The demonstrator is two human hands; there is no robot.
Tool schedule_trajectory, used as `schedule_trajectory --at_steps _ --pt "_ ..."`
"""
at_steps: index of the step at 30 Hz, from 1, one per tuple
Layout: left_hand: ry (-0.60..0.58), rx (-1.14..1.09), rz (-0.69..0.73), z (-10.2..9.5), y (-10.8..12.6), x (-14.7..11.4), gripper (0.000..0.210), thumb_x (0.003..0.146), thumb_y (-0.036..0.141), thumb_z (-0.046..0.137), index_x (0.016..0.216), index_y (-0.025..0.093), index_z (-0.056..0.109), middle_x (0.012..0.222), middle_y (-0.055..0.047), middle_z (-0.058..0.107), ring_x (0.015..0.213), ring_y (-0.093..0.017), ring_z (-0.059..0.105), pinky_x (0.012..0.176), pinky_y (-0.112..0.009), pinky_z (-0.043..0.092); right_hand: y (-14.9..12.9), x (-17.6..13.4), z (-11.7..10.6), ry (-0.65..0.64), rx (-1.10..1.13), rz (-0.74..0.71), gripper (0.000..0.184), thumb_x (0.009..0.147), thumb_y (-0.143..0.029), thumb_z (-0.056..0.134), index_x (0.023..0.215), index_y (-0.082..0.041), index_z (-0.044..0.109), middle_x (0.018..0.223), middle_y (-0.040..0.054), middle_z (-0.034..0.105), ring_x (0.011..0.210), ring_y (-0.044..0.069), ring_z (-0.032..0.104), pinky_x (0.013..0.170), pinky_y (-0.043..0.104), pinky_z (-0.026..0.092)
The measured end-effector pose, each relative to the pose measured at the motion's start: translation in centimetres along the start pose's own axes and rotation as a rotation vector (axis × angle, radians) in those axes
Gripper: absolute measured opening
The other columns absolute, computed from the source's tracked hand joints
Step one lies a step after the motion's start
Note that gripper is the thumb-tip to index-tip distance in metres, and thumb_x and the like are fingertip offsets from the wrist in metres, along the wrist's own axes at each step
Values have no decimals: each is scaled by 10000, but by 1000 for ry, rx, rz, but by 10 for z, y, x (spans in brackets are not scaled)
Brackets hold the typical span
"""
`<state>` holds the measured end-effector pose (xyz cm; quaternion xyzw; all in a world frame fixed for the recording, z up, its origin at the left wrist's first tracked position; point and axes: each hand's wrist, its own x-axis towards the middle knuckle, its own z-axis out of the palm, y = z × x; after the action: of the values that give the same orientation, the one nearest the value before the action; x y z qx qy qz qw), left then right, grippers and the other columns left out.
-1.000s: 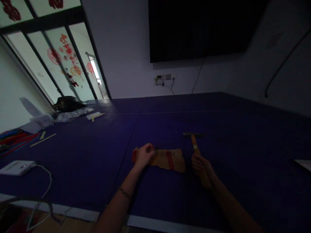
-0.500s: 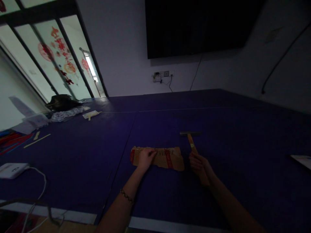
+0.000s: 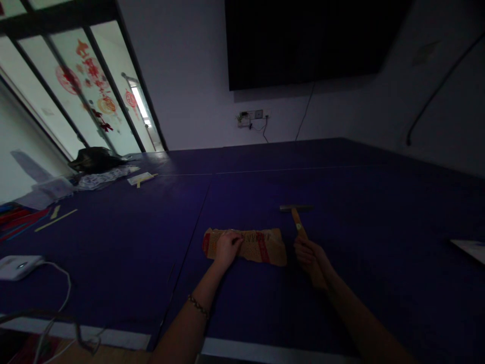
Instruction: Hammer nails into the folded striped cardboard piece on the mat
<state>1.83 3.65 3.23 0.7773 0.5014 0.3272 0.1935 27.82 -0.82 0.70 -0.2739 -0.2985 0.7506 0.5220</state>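
A torn piece of brown cardboard (image 3: pixel 252 250) with red printed bands lies on the purple tabletop. Along its upper part runs a row of several short, thin dark things, too small and dim to name. My left hand (image 3: pixel 228 247) rests over the left half of the cardboard, thumb and fingers pinched together near that row; what sits in the pinch is too small to make out. To the right of the cardboard, my right hand (image 3: pixel 309 254) is wrapped round the wooden handle of a hammer (image 3: pixel 298 222). The hammer's metal head points away from me, apart from the cardboard.
A white box-shaped device (image 3: pixel 18 267) with a cable stands at the left. Red and blue strips (image 3: pixel 22 222), a clear plastic bag (image 3: pixel 53 189) and a black bag (image 3: pixel 96 159) lie farther back. A flat pale-topped object (image 3: pixel 472 248) is at the right edge.
Both hands, the hammer and the cardboard keep nearly the same places. Only a very slight shift of the whole view shows.
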Motion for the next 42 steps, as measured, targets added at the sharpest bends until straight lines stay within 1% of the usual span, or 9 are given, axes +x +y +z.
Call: schedule_trajectory --at_steps 6,10,13,15,20,29,33,37,42 --pt "-11 -8 -17 2 -3 1 132 735 174 546 766 158 673 823 -65 659 841 -183 574 799 -320 424 -4 3 6 35 -107 20 399 631 -347 621 485 -204 278 340 -132 157 248 20 79 230 115 204" --pt "-8 -16 -22 4 -4 1 151 743 174 532 780 154 677 836 -73 660 830 -181 575 793 -316 427 -3 -5 26 108 -193 38 397 602 -371 628 477 -211 287 310 -128 236 213 19 156 213 145 234" --pt "-11 -19 -29 5 -4 2 141 729 170 545 775 162 679 831 -63 662 831 -180 572 797 -319 424 5 -26 63 218 -274 20 308 611 -382 621 564 -208 371 317 -128 312 200 32 221 204 160 263" --pt "-17 -25 -32 5 -4 2 142 728 168 544 772 169 679 819 -55 663 821 -174 572 794 -315 425 11 -44 96 390 -425 -13 297 610 -411 601 603 -208 383 332 -128 327 201 33 233 195 158 246" --pt "-35 -24 -13 6 -6 2 138 721 164 548 767 167 678 798 -50 662 794 -164 574 775 -294 428 20 -69 159 396 -655 74 326 572 -487 552 574 -206 387 332 -114 328 213 30 227 209 172 208" --pt "-31 -17 0 8 -4 2 140 710 139 554 764 168 680 791 -46 661 784 -165 575 779 -295 428 38 -64 154 389 -987 34 185 635 -268 538 502 -194 433 382 -65 375 327 65 315 320 209 201" --pt "-37 -10 10 7 -4 3 140 712 144 550 758 170 679 791 -46 658 783 -165 572 781 -294 424 33 -64 160 392 -1027 -5 152 642 -272 526 528 -196 461 424 -49 407 372 84 346 353 220 230" --pt "-41 -15 -12 7 -4 2 141 709 140 549 760 169 678 793 -50 656 783 -169 570 759 -288 426 37 -62 159 419 -1061 69 155 605 -283 537 511 -194 452 422 -42 397 378 89 349 350 223 228" --pt "-37 -17 2 6 -3 1 137 703 126 553 765 153 673 790 -53 655 769 -165 572 751 -282 427 29 -67 157 415 -984 66 223 589 -407 514 546 -198 448 395 -63 356 324 74 306 318 220 220"
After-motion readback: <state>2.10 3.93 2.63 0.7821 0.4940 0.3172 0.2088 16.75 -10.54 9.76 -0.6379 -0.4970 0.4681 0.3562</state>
